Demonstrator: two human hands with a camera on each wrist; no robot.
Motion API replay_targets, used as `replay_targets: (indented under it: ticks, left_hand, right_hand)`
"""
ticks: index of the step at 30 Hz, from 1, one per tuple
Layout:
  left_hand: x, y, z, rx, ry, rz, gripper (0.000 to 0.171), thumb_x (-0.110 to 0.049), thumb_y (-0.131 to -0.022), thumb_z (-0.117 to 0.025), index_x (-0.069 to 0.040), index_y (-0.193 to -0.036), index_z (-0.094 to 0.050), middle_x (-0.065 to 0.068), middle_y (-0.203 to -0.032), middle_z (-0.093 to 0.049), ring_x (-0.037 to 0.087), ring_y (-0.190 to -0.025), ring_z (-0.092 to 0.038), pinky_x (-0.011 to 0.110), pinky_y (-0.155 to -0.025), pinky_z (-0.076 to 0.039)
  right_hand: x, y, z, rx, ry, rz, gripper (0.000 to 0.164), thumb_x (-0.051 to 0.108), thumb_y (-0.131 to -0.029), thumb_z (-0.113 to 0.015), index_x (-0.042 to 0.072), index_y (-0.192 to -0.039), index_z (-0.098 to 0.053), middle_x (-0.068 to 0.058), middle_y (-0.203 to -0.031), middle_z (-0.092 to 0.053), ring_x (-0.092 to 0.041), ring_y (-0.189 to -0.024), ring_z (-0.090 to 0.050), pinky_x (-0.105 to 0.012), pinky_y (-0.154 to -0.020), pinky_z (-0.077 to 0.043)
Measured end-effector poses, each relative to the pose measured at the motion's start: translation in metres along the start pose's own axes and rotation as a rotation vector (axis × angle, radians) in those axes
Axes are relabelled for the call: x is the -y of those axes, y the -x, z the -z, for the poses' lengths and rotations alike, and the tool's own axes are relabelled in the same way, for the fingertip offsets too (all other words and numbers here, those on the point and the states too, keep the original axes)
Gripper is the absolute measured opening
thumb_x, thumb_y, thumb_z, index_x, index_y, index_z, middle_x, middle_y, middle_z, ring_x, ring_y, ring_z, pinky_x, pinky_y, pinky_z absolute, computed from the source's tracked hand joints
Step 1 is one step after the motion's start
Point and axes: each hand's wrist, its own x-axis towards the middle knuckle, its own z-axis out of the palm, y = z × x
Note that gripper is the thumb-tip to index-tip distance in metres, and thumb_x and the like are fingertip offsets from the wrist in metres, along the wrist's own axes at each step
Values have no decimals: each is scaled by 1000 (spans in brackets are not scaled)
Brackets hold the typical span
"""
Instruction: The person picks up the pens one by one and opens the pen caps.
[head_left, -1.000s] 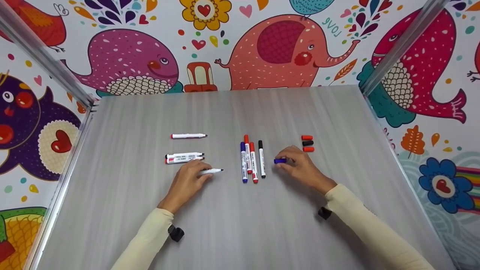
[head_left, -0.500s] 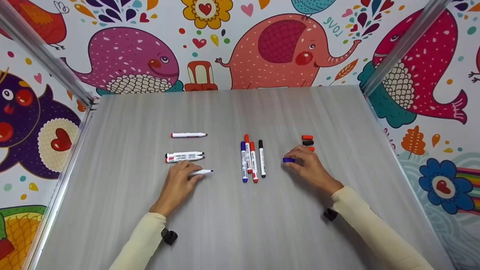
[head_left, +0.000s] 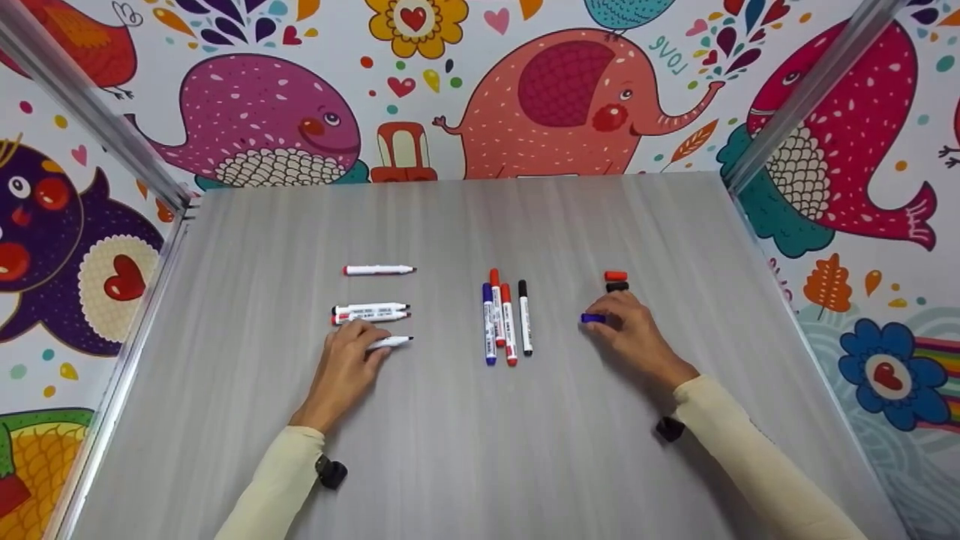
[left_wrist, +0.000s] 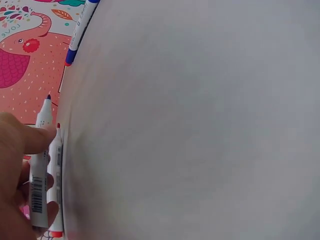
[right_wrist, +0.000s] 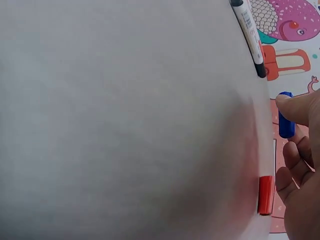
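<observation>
In the head view my left hand [head_left: 345,367] holds an uncapped white marker [head_left: 390,342], its dark tip pointing right. The left wrist view shows the thumb pressed along this marker [left_wrist: 39,190], which has a dark blue tip. To the right, my right hand [head_left: 637,337] pinches a blue marker cap [head_left: 592,318] between thumb and fingers, seen closer as a blue cap [right_wrist: 286,125] in the right wrist view. Just beyond the left hand lie two uncapped markers [head_left: 371,313] side by side. A red cap [right_wrist: 266,195] lies near the right hand's fingers.
Capped markers, blue [head_left: 488,322], black [head_left: 524,319] and two red [head_left: 508,322], lie mid-table between the hands. Another uncapped red marker [head_left: 379,270] lies farther back on the left. Behind the right hand are a red cap [head_left: 616,276] and a black cap [head_left: 617,286].
Both hands have drawn apart: the left moved left with its marker, the right moved right with the blue cap toward the row of caps, now covering the nearest red cap in the head view.
</observation>
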Motion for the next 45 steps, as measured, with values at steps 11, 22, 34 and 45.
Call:
replay_targets:
  ticks: [11, 22, 34, 45]
  left_hand:
    - [12, 2, -1, -2, 5, -25, 23, -1, -88, -90, -4, -108, -82, 9, -104, -72, 31, -101, -66, 55, -87, -46]
    - [16, 1, 0, -19, 32, -12, 22, 1, -87, -91, -5, -104, -79, 9, -102, -72, 31, -100, -65, 54, -88, -46]
    - [16, -2, -5, -54, -10, -8, 21, 1, -86, -91, -2, -105, -82, 11, -101, -72, 34, -100, -64, 59, -88, -46]
    - [13, -7, -6, -50, -7, 37, 21, -2, -89, -90, -5, -108, -82, 11, -106, -72, 35, -107, -65, 55, -88, -43]
  right_hand:
    - [-11, 5, 8, -51, 27, -8, 21, -9, -89, -86, 3, -106, -83, -8, -112, -76, -26, -110, -62, -15, -100, -42]
    - [-23, 9, 16, -103, 34, -51, 20, -11, -88, -86, -3, -105, -82, -16, -115, -76, -27, -111, -62, -13, -98, -42]
    - [-32, 11, 21, -127, 59, -117, 22, -13, -89, -84, -1, -108, -82, -17, -114, -74, -27, -111, -60, -10, -96, -42]
    - [-36, 10, 22, -137, 69, -126, 21, -11, -89, -85, -3, -108, -82, -19, -114, -73, -27, -111, -60, -12, -95, -42]
